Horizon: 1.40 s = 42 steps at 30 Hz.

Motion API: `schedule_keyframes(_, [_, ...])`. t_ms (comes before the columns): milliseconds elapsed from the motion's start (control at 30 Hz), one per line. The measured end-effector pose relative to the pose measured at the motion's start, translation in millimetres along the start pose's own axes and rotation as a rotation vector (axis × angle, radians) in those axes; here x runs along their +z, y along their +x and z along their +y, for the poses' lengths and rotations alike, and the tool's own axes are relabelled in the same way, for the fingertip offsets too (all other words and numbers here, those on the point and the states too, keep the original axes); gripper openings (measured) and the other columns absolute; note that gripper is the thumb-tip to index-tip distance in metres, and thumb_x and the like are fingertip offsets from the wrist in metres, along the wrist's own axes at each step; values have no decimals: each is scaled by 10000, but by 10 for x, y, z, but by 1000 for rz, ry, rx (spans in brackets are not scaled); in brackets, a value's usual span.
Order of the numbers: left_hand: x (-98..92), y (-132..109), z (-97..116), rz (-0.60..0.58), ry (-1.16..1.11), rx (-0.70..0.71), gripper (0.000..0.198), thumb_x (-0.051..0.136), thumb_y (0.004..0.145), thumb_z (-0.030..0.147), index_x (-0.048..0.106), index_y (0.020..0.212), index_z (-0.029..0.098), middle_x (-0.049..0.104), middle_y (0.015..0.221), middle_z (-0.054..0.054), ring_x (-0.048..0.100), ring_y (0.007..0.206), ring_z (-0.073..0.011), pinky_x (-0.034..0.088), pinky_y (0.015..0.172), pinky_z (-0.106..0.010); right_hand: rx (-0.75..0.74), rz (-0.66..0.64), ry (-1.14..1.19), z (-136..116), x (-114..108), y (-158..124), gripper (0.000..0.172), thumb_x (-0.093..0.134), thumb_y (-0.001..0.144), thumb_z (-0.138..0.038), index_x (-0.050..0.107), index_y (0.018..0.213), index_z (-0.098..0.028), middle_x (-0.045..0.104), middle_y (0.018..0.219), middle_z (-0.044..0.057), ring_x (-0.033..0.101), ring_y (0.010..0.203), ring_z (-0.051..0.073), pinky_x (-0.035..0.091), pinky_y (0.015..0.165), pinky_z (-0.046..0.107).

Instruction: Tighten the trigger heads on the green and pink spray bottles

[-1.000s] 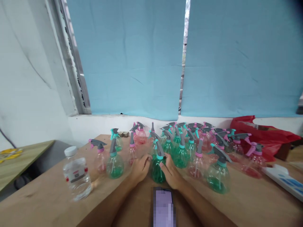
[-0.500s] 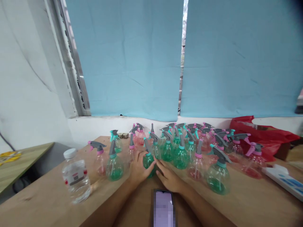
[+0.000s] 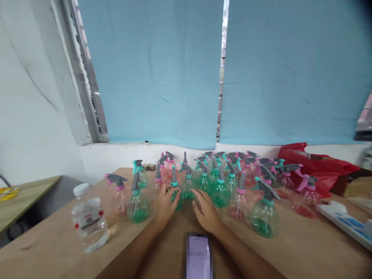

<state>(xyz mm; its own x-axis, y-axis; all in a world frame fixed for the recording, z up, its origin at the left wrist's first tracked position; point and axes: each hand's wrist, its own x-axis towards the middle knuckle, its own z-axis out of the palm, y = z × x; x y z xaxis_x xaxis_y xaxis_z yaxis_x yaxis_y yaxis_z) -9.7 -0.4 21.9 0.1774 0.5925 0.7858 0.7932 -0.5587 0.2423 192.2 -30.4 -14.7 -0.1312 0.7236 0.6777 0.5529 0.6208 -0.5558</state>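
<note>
Table (image 3: 308, 250), near edge: open wood is left on both sides of a phone (image 3: 198, 257).
Left edge: a water bottle (image 3: 89, 223) is stood nearby.
Far edge: room is blocked by crowded spray bottles (image 3: 220, 193).
Far right corner: a red bag (image 3: 316, 168) is piled.
Green spray bottle (image 3: 178, 204): stood upright mid-table; the left hand (image 3: 164, 204) is curled at its side, grip cannot be told.
Right hand (image 3: 207, 212): held wide, apart from that bottle.

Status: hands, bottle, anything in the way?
Left hand curled against upright green spray bottle, grip unclear. Right hand open, holding nothing. Other spray bottles crowd alongside; phone in front.
</note>
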Motion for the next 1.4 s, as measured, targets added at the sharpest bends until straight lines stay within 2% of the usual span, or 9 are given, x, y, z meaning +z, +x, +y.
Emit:
schedule_keyframes(167, [33,-4,-83,13,48,62,278,560,982,387,734,1187,313,590,1142,-97,603,1007,-287,547,877,-418,148,154,41,-3,151,135,474,440,992,-308,496,1448,-191,630,1336,147,674,1024,250,534,958,440])
schedule_keyframes(333, [45,-17,-70,-44,96,70,423,565,967,389,622,1379,309,578,1134,-112,561,1058,-320,524,922,-466,190,148,-13,0,283,391,620,527,941,-294,391,1535,-181,539,1483,165,565,1316,314,460,1081,484])
schedule_keyframes(433, [66,-34,-57,-71,75,63,487,537,978,392,557,1448,266,558,1173,-125,535,1114,-330,485,985,-489,222,167,-25,24,358,561,658,546,930,-295,353,1548,-174,504,1516,177,512,1377,329,437,1096,496])
schedule_keyframes(600, [118,-78,-91,-100,77,36,514,500,995,424,511,1481,258,542,1212,-133,491,1177,-345,440,1022,-518,275,177,-82,40,419,799,574,599,908,-318,471,1458,-218,681,1271,159,673,1126,321,522,924,426])
schedule_keyframes(933, [152,-112,-92,-172,73,-60,539,312,1060,451,483,1513,215,534,1249,-152,489,1209,-337,399,1056,-519,334,162,-263,-196,138,765,338,608,878,-429,734,1125,-236,692,1084,105,671,977,272,507,839,357])
schedule_keyframes(1033, [164,-112,-84,-170,57,-69,562,327,1053,507,506,1499,214,534,1245,-149,486,1210,-338,390,1070,-517,236,223,-137,-144,118,757,308,582,882,-359,738,1120,-240,704,1032,83,650,999,252,487,905,354])
schedule_keyframes(1133, [149,-115,-77,-145,13,-73,558,348,1050,522,533,1475,212,525,1229,-146,493,1180,-334,397,1058,-527,176,234,152,-28,94,758,361,572,811,-243,717,1141,-219,711,949,47,636,865,211,499,848,335])
schedule_keyframes(1300, [21,-123,-3,-145,-229,100,477,321,1077,440,582,1400,203,534,1175,-124,529,1137,-277,450,1018,-436,205,-64,632,48,-86,679,141,647,754,-263,748,848,-231,687,717,-11,592,651,165,511,727,311])
schedule_keyframes(1400, [-29,-135,86,-230,-374,219,430,318,1084,403,604,1332,199,605,1100,-107,591,1041,-249,489,943,-380,230,-144,830,-41,-210,602,199,695,717,-280,754,904,-248,714,763,-15,640,674,174,525,744,321])
